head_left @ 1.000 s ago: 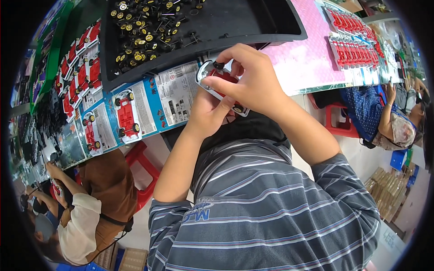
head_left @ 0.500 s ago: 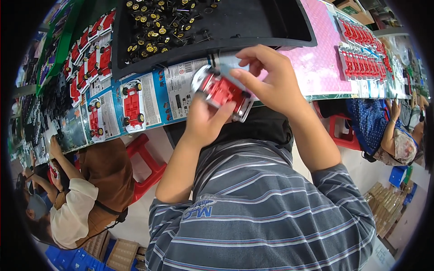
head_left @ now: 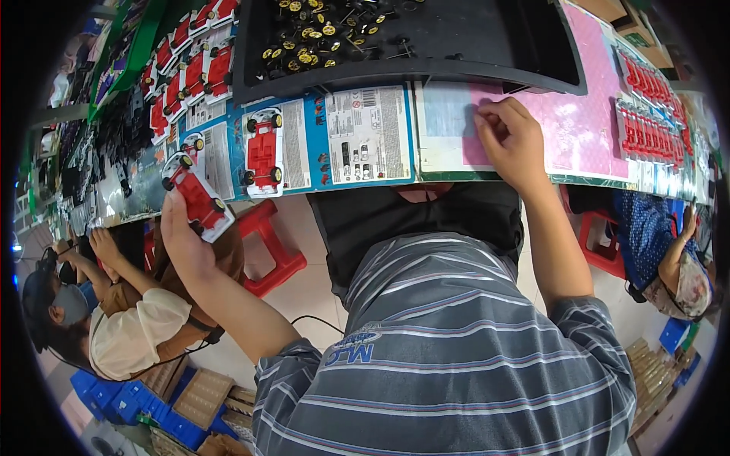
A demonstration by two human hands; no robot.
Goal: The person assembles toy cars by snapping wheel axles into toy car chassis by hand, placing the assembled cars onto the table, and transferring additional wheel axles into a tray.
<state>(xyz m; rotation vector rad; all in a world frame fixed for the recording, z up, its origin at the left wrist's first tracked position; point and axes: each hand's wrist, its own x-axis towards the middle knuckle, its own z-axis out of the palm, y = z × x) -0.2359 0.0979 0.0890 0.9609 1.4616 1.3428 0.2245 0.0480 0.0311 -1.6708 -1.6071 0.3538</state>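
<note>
In my left hand (head_left: pixel 185 242), out at the left past the table edge, is a toy car (head_left: pixel 199 196) turned underside up. It has a red base, a white body and black wheels; my thumb and fingers hold its near-left side. My right hand (head_left: pixel 515 143) hovers above the table's pink sheet, fingers loosely curled and thumb apart, with nothing visible in it. Another upturned toy car (head_left: pixel 264 156) lies on the printed sheet between my hands. Part of a further wheeled car (head_left: pixel 192 144) shows behind the held one.
A black tray (head_left: pixel 411 76) with loose yellow-and-black wheels on axles stands at the back. Rows of red-and-white car bodies (head_left: pixel 195 72) lie far left, and red parts (head_left: pixel 650 137) are lined up far right. A co-worker (head_left: pixel 141 327) sits at left, beside a red stool (head_left: pixel 274 254).
My left hand has carried the toy car from in front of my body to the left. My right hand has moved away from the car, to the right. The view has shifted slightly.
</note>
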